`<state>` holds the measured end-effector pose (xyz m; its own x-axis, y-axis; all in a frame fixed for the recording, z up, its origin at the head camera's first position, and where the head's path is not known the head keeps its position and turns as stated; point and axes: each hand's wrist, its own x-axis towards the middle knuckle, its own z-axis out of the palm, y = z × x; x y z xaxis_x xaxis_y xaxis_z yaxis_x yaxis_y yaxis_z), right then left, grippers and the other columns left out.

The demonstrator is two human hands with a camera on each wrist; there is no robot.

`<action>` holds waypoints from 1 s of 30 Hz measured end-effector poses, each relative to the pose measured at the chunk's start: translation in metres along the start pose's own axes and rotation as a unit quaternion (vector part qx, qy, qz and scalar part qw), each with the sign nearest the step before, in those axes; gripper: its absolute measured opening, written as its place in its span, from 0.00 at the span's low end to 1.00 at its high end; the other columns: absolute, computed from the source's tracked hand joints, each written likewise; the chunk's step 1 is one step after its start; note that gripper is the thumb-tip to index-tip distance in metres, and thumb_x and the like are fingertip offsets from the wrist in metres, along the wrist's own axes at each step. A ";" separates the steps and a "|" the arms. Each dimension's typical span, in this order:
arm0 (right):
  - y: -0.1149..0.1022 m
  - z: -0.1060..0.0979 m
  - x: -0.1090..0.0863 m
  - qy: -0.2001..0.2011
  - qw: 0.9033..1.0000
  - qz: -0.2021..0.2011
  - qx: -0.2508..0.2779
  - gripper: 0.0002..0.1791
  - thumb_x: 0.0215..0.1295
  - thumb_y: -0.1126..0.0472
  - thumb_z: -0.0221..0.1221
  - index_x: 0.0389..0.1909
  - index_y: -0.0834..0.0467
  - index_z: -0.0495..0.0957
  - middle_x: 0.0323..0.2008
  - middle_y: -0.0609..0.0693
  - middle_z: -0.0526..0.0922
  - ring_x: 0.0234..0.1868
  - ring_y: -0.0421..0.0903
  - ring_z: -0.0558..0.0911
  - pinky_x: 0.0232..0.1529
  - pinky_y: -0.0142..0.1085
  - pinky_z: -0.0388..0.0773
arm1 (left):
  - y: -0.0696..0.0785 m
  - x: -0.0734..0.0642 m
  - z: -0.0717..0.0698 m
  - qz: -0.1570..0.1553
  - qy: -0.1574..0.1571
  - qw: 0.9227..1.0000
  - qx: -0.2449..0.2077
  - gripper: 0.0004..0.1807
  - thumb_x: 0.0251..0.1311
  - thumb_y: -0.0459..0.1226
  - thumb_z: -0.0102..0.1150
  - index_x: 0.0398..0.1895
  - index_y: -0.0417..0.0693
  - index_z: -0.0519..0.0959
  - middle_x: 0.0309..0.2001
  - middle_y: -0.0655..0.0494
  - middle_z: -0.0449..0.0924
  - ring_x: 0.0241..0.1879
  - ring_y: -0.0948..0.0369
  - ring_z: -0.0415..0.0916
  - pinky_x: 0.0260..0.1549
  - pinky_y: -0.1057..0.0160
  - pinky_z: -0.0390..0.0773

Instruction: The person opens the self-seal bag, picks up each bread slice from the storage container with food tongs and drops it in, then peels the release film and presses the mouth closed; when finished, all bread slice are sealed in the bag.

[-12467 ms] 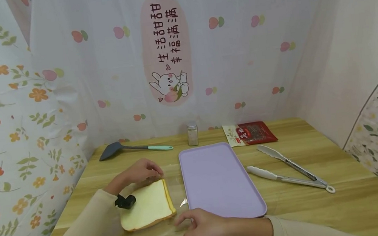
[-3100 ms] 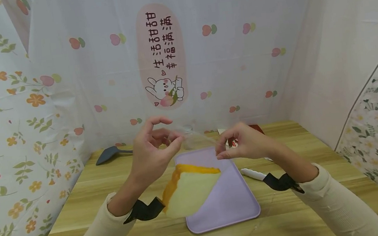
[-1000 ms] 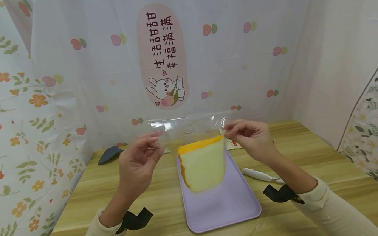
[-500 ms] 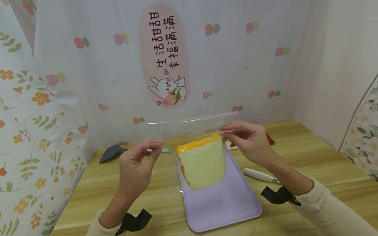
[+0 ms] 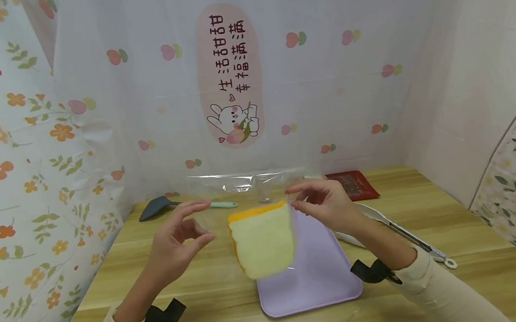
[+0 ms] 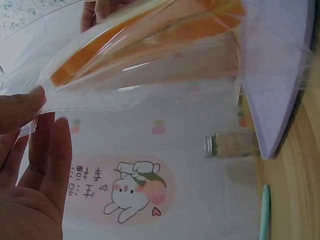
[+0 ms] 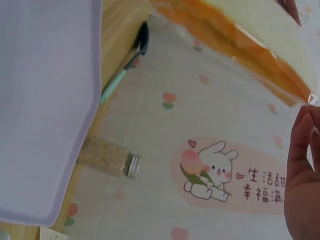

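A slice-shaped piece of bread (image 5: 265,240) with an orange-yellow crust hangs tilted in a clear plastic bag (image 6: 145,90), raised in front of me. It overlaps the left part of the lilac tray (image 5: 318,284) in the head view. My left hand (image 5: 177,241) holds the bag's edge between thumb and fingers; the left wrist view shows the film running into that grip. On the other side, my right hand (image 5: 329,206) pinches the bag right by the bread's upper corner. Two crust layers show through the film in the right wrist view.
Behind the tray stands a spice jar (image 7: 107,157). A spatula (image 5: 157,207) with a mint handle lies at the back left. Metal tongs (image 5: 407,235) lie to the right, partly behind my right forearm, and a red packet (image 5: 353,185) sits at the back right.
The bread first lay on the table left of the tray; it now hangs raised between both hands. In the last half second, hands, bag and bread have shifted left and slightly down.
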<state>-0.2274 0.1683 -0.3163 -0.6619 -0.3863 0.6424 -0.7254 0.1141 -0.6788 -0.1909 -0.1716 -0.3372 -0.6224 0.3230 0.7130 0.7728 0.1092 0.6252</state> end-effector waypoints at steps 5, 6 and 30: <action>0.002 0.009 0.000 -0.044 0.999 0.023 0.005 0.17 0.58 0.76 0.66 0.49 0.67 0.82 0.45 0.56 0.86 0.32 0.45 0.82 0.29 0.31 0.80 | -0.011 -0.011 -0.014 -0.022 -0.014 0.998 -0.048 0.32 0.54 0.16 0.63 0.63 0.33 0.70 0.61 0.49 0.71 0.31 0.59 0.80 0.33 0.65 0.83; 0.004 0.011 0.000 -0.051 0.998 0.029 0.005 0.17 0.58 0.76 0.66 0.49 0.66 0.82 0.46 0.56 0.85 0.32 0.44 0.82 0.29 0.31 0.79 | -0.013 -0.013 -0.017 -0.026 -0.021 0.998 -0.058 0.32 0.54 0.16 0.62 0.64 0.34 0.70 0.62 0.50 0.71 0.30 0.58 0.79 0.31 0.64 0.83; 0.069 0.083 0.004 -0.145 0.972 0.173 0.058 0.17 0.59 0.72 0.66 0.50 0.64 0.82 0.48 0.63 0.84 0.28 0.39 0.81 0.26 0.29 0.74 | -0.060 -0.057 -0.063 -0.160 -0.101 0.974 -0.122 0.29 0.62 0.20 0.58 0.66 0.27 0.62 0.37 0.42 0.79 0.27 0.63 0.78 0.24 0.61 0.81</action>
<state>-0.2647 0.0990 -0.3901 -0.7690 -0.5876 0.2517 -0.4306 0.1852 -0.8833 -0.2099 -0.2555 -0.3956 -0.7708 0.4897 0.4075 0.4752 0.0158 0.8798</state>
